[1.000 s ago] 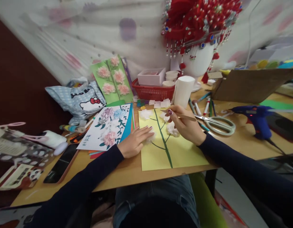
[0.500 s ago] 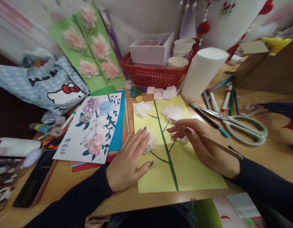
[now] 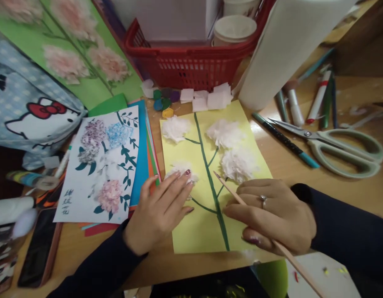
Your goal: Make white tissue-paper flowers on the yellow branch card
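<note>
One left hand (image 3: 158,213), mine, open, best light over the yellow sheet's (image 3: 193,238) left-edge flower (image 3: 179,167); my right hand (image 3: 278,215) grips a stick (image 3: 231,190), best steady.

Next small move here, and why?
I'd probably ease the wooden stick's tip left, toward the lower left white flower. The left hand's fingers lie over that flower, seemingly steadying it, while the right hand has the tip over by the green stem, pointing up and left, away from the flowers on the right.
</note>
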A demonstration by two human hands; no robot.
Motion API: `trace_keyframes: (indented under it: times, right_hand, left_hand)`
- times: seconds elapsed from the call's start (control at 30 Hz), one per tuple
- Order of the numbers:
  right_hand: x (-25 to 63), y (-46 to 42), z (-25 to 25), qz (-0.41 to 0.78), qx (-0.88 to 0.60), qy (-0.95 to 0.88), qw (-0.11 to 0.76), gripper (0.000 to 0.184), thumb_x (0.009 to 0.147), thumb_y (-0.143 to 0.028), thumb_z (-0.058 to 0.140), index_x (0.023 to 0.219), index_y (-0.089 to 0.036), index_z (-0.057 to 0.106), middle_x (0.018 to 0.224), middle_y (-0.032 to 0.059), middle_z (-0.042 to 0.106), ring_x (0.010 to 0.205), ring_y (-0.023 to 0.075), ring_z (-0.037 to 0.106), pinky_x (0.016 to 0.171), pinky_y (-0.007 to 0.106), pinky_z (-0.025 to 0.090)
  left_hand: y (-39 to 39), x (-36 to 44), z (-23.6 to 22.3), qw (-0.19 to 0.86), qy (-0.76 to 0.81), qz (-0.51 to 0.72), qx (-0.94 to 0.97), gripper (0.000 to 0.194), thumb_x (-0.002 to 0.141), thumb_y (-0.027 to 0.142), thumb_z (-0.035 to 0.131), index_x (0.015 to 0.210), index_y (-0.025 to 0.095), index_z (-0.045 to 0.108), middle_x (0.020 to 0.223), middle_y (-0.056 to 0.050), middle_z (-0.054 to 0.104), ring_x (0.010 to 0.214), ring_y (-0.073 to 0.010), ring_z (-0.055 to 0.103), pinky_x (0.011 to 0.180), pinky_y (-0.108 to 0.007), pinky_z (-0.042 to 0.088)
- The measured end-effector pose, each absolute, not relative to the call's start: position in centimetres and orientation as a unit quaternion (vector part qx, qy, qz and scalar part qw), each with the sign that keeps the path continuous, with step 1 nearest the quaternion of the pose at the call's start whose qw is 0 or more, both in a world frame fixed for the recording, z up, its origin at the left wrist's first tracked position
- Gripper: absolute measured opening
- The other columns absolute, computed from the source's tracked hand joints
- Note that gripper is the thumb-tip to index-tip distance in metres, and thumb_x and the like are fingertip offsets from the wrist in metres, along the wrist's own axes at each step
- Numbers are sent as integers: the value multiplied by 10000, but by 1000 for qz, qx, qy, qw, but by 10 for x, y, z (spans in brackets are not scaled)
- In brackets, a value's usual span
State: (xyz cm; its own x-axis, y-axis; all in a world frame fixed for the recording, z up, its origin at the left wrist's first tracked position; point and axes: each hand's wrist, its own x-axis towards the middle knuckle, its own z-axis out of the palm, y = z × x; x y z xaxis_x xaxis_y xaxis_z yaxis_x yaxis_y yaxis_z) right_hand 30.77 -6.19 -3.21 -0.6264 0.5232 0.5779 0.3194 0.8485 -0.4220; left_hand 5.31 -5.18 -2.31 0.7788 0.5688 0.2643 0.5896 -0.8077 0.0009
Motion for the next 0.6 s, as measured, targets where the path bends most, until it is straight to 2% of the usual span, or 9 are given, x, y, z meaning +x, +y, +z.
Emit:
trace_keyframes:
  times: [0.1,0.33,0.53,0.6]
  right_hand:
    - [306,-64,-33,145,-251,-890,351,383,1016,-352,200,1025,-144,522,623,6,509,569,142,483,558,307,376]
    - [304,-69,-38,151,-265,-891,337,428,1017,-377,194,925,-159,550,621,-3,472,565,138,443,547,304,355]
    - [306,-69,-34,142,-253,-889,353,364,1012,-344,216,984,-143,518,597,-13,446,538,147,447,522,313,341]
    - [306,-68,-33,147,-242,-891,354,377,1013,-336,195,1013,-135,513,592,-6,457,539,154,456,511,316,350]
  left_hand:
    - [-49,51,-22,-9,-293,-132,-947,391,890,181,603,1244,34,524,1276,-185,595,1228,-258,527,1022,-408,462]
    - [-49,50,-24,-68,-307,-166,-935,450,853,74,613,1286,66,490,1252,-170,595,1242,-239,520,1048,-387,465]
    - [-51,51,-21,-78,-353,-203,-910,572,819,83,651,1349,111,436,1267,-171,584,1209,-253,545,999,-406,491]
    - [-51,50,-16,-71,-358,-222,-904,538,812,98,662,1313,144,472,1223,-150,605,1180,-253,561,994,-438,483]
